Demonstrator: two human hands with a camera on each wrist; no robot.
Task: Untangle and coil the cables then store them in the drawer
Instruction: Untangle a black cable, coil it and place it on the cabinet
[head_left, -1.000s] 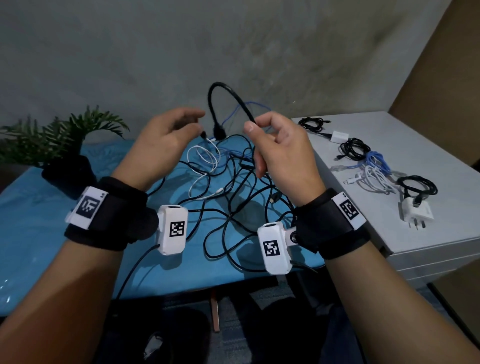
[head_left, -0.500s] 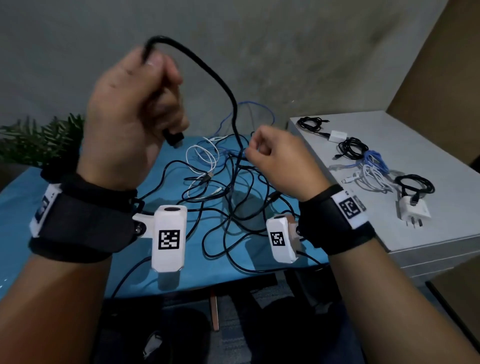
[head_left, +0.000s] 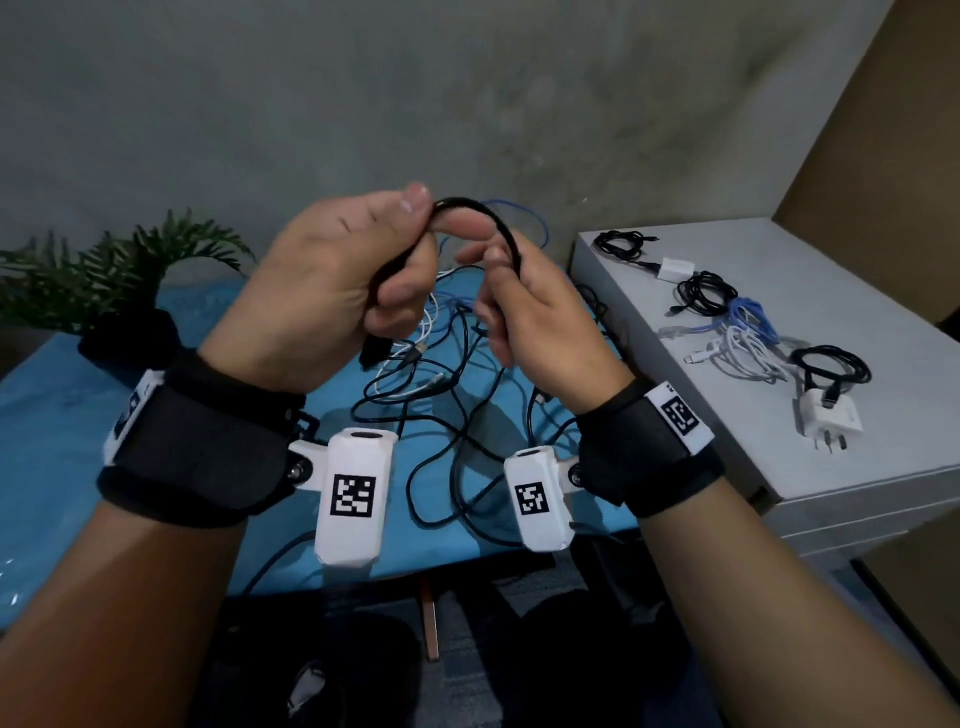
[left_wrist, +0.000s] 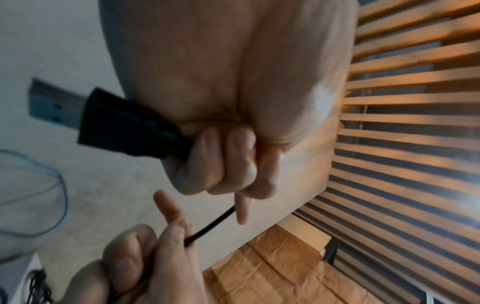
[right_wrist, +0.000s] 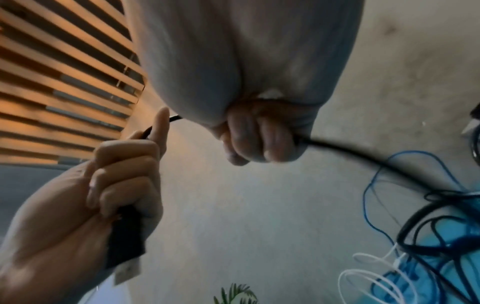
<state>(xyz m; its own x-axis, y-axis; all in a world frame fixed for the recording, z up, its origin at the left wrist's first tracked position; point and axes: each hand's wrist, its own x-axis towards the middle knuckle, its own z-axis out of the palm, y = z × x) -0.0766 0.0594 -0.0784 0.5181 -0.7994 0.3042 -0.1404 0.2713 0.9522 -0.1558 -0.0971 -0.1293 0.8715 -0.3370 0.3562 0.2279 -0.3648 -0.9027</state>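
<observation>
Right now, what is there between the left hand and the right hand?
A short arch of the black cable spans from the left hand to the right hand; nothing else lies between them. The head view shows it best.

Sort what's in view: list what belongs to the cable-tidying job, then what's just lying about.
Part of the job:
- black cable, gripped by the left hand and right hand
- its USB plug
- tangled cables on the blue table
- coiled cables on the white drawer cabinet

Lying about:
- potted plant
- white charger plug
</observation>
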